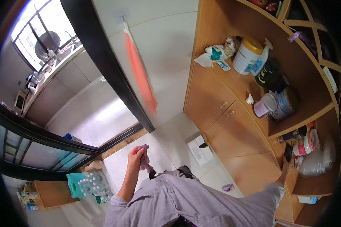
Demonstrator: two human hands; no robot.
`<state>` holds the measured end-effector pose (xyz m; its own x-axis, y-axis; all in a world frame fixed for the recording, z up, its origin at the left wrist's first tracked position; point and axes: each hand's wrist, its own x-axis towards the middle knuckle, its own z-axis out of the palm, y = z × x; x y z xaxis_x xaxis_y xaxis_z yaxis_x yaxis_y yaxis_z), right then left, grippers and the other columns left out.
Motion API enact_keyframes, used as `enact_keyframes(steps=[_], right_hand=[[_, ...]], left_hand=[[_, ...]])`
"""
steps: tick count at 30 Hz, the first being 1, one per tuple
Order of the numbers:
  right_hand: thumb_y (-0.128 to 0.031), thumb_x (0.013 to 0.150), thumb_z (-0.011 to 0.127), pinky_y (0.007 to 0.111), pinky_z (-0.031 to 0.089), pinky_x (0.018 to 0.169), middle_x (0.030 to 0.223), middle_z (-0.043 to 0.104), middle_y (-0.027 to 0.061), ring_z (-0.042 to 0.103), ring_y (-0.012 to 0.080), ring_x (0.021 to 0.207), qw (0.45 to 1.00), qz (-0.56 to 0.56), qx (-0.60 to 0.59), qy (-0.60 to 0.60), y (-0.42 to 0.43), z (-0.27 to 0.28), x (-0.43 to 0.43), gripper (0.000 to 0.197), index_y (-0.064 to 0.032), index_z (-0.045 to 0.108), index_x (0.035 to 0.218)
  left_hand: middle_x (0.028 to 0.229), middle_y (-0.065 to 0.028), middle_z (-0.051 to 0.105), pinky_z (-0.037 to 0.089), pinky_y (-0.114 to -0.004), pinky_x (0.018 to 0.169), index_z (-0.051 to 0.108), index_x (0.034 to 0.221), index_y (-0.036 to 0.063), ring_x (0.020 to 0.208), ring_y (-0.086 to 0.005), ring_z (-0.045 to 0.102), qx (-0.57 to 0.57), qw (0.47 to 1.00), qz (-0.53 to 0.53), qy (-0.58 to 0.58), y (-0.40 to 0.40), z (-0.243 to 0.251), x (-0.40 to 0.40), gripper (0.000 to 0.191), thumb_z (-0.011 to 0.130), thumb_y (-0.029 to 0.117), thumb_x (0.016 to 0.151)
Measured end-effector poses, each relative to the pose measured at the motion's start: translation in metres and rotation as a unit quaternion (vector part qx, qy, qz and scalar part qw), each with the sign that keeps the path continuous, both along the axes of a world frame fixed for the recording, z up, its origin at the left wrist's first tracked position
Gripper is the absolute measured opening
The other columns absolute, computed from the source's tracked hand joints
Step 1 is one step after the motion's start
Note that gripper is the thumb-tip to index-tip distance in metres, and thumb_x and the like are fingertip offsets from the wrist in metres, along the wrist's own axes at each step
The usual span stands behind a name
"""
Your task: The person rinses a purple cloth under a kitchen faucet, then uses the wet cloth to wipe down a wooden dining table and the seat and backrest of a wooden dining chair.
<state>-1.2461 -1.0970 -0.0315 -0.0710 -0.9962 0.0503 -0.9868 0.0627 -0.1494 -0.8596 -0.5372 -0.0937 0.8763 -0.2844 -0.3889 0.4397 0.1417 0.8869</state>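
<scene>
My left hand point(134, 159) is closed around a crumpled mauve cloth point(144, 159), which hangs down in front of my body. Far to the right, my right hand point(287, 165) reaches into a wooden cabinet's open shelf and grips a small dark object point(288, 152); its exact kind is unclear. Close by that hand stand a white and pink tub point(302, 146) and a clear plastic bag or wrapped item point(318, 163). On the neighbouring shelf are a pink lidded can point(264, 105), a blue can with a gold lid point(285, 103) and a crumpled white tissue point(249, 99).
Below the shelves are closed cabinet doors point(213, 93). A white box point(200, 150) and a purple shoe point(228, 187) lie on the tiled floor. Packed water bottles point(93, 184) sit beside a turquoise plastic stool point(74, 185). A dark-framed doorway point(113, 59) opens onto a kitchen; a coral towel point(140, 76) hangs nearby.
</scene>
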Motion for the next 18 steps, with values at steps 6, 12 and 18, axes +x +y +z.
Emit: enact_keyframes(steps=[6, 12, 18], right_hand=[[-0.044, 0.071, 0.055, 0.048, 0.037, 0.083, 0.122, 0.046, 0.0058, 0.043, 0.0273, 0.11, 0.95, 0.158, -0.258, -0.074, 0.049, -0.076, 0.068, 0.065, -0.0138, 0.036, 0.125], [-0.011, 0.064, 0.063, 0.04, 0.036, 0.09, 0.121, 0.044, 0.0128, 0.044, 0.0297, 0.11, 0.621, 0.674, 0.064, -0.395, 0.252, -0.051, 0.296, 0.063, -0.0066, 0.037, 0.122], [-0.014, 0.062, 0.068, 0.039, 0.044, 0.075, 0.098, 0.057, 0.0144, 0.054, 0.0316, 0.091, 0.514, 0.743, 0.229, -0.363, 0.299, 0.001, 0.329, 0.071, -0.0069, 0.034, 0.124]], left_hand=[[0.079, -0.0027, 0.058, 0.045, -0.022, 0.06, 0.055, 0.086, 0.0023, 0.069, -0.0103, 0.055, -0.039, 0.998, 0.041, 0.002, -0.013, 0.005, 0.003, 0.01, 0.055, 0.01, 0.081], [0.071, -0.0023, 0.053, 0.046, -0.024, 0.049, 0.054, 0.089, 0.0, 0.06, -0.0106, 0.054, -0.024, 0.99, -0.136, -0.011, -0.07, 0.036, 0.004, 0.013, 0.051, 0.011, 0.084], [0.079, -0.0017, 0.057, 0.044, -0.02, 0.059, 0.055, 0.093, -0.0006, 0.068, -0.0074, 0.053, -0.035, 0.988, -0.138, -0.061, -0.12, 0.059, -0.01, 0.015, 0.052, 0.011, 0.084]])
